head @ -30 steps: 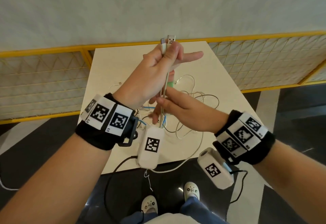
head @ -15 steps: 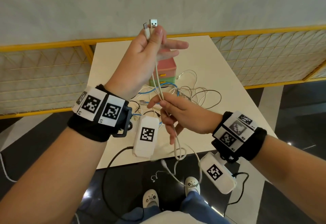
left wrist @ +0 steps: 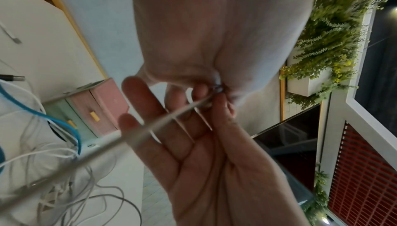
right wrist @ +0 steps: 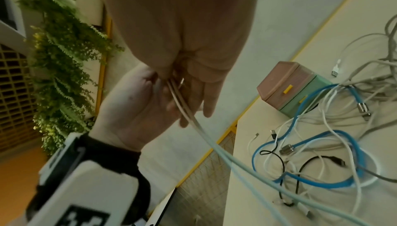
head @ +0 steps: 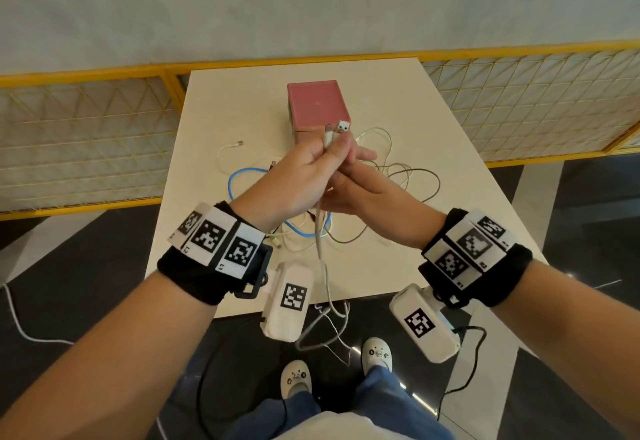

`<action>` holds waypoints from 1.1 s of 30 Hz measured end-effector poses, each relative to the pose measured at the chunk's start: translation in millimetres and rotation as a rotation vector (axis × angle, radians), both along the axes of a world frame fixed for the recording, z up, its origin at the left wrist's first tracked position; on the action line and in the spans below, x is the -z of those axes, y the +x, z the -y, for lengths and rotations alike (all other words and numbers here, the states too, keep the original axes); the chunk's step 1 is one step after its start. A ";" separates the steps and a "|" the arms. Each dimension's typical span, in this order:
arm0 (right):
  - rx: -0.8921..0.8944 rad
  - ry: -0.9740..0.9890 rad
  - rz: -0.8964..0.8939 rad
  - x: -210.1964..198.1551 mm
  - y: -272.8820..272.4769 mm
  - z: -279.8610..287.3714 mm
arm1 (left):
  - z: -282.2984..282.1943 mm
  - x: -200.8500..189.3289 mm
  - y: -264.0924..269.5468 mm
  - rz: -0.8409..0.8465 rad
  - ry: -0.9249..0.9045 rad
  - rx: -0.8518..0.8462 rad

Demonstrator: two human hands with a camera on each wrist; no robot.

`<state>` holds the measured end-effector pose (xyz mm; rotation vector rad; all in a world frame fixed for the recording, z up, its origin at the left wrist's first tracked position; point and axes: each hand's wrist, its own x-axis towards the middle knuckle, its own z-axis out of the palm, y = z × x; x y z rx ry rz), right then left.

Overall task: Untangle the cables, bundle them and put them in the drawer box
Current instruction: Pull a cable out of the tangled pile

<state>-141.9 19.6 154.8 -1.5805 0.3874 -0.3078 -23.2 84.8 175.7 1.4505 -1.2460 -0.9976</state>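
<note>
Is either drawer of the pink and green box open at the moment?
No; in the right wrist view both drawers of the pink and green drawer box sit flush.

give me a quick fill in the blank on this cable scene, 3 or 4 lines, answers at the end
1. The left hand pinches both plug ends of a ____ cable.
2. The top of the drawer box is coloured ____.
3. The thick loop lying in the cable pile on the table is ____.
4. The held cable hangs down past the table's ____ edge.

Answers: white; pink; blue; near
</note>
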 end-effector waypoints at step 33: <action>-0.282 -0.478 -0.122 43.4 12.1 51.0 | 48.7 -17.7 30.7 -0.279 -0.171 -0.244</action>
